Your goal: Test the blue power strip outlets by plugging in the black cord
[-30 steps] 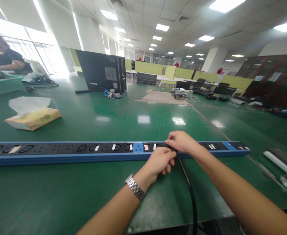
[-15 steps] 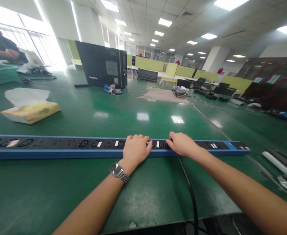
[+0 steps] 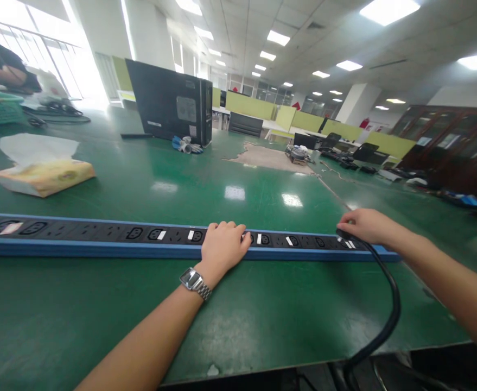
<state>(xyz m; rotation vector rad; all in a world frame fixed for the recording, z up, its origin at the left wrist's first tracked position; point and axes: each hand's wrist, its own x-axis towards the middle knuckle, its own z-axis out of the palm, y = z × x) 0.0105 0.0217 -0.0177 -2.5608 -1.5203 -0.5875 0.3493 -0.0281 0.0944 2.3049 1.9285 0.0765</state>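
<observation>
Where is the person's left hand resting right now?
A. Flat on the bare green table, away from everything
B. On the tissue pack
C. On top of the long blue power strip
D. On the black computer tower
C: the left hand, with a watch at its wrist, lies on the blue power strip, while the right hand holds the black cable at the strip's far end.

One blue power strip [image 3: 100, 241], one black cable [image 3: 387, 304], two hands: left hand [image 3: 222, 247], right hand [image 3: 362, 225]; one wristwatch [image 3: 195, 282], one tissue pack [image 3: 43, 176], one computer tower [image 3: 169, 108] on bench [image 3: 100, 315]
</observation>
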